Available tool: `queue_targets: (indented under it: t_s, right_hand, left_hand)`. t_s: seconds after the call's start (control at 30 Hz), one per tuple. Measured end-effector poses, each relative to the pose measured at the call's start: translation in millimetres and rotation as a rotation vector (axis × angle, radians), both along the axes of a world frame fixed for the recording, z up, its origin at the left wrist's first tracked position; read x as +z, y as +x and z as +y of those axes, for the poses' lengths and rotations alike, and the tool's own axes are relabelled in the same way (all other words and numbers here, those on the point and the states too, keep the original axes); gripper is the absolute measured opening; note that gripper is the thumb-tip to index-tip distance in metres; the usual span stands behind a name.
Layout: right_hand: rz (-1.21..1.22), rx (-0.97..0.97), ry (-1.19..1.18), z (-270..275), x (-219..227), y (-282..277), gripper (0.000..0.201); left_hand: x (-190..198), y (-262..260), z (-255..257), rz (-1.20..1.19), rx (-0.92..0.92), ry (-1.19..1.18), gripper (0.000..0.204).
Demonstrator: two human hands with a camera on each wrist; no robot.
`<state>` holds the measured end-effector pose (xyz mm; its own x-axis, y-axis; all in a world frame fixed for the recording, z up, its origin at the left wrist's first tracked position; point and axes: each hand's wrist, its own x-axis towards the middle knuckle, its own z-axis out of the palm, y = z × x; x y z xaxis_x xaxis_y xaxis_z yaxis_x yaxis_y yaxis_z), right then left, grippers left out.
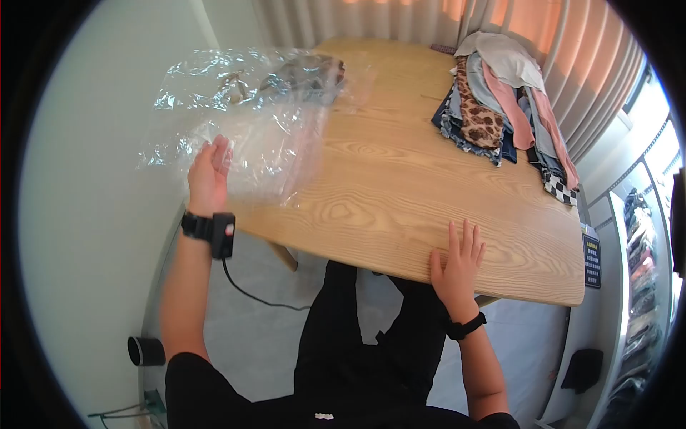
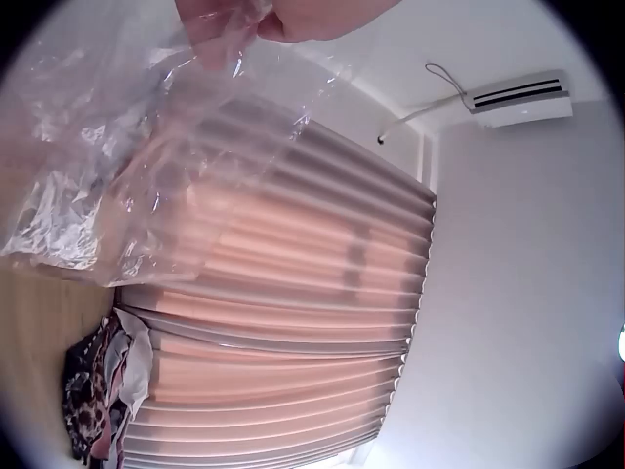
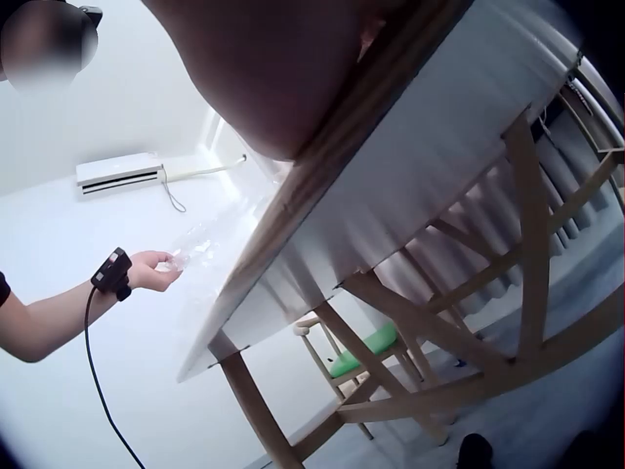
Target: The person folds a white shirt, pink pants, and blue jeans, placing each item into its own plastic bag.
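My left hand [image 1: 208, 180] is raised over the table's left end and pinches a clear plastic bag [image 1: 268, 154]. In the left wrist view, the fingers [image 2: 210, 39] and thumb grip the bag's thin, crinkled film, which hangs down over the tabletop. Behind it, toward the far left of the table, a grey-brown bundle [image 1: 304, 75] shows through shiny clear plastic. My right hand [image 1: 457, 272] rests palm down on the table near its front edge, with fingers spread and straight. It holds nothing.
The wooden table [image 1: 400, 207] has rounded corners. A pile of folded clothes [image 1: 493, 107] lies at its far right, with leopard print, denim and pink pieces. Curtains [image 1: 386, 21] hang behind. A cable [image 1: 261, 302] trails from the left wrist camera.
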<state>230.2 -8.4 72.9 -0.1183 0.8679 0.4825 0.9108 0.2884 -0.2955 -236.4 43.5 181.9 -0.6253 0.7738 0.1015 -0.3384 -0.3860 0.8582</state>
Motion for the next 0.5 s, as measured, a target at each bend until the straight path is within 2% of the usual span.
queue_targets:
  t_s: [0.13, 0.23, 0.33, 0.43, 0.5]
  right_hand:
    - [-0.036, 0.084, -0.06, -0.8, -0.2, -3.9, 0.048]
    - [-0.031, 0.064, -0.036, -2.3, 0.6, -5.8, 0.043]
    - [-0.016, 0.07, -0.012, -2.5, -3.2, -3.4, 0.041]
    - [-0.017, 0.07, 0.003, -2.6, -6.9, -2.0, 0.041]
    - [-0.003, 0.078, -0.002, -3.1, -9.9, -0.4, 0.041]
  left_hand:
    - [-12.3, -38.7, 10.7, -0.077, 0.092, -0.017, 0.037]
    - [-33.4, -69.2, 23.6, -0.07, 0.165, -0.022, 0.029]
    - [-37.0, -76.8, 26.5, -0.031, 0.243, -0.108, 0.026]
    - [-36.5, -84.9, 20.7, -0.012, 0.212, -0.175, 0.027]
    - [-43.1, -107.4, 17.0, 0.077, 0.009, -0.175, 0.03]
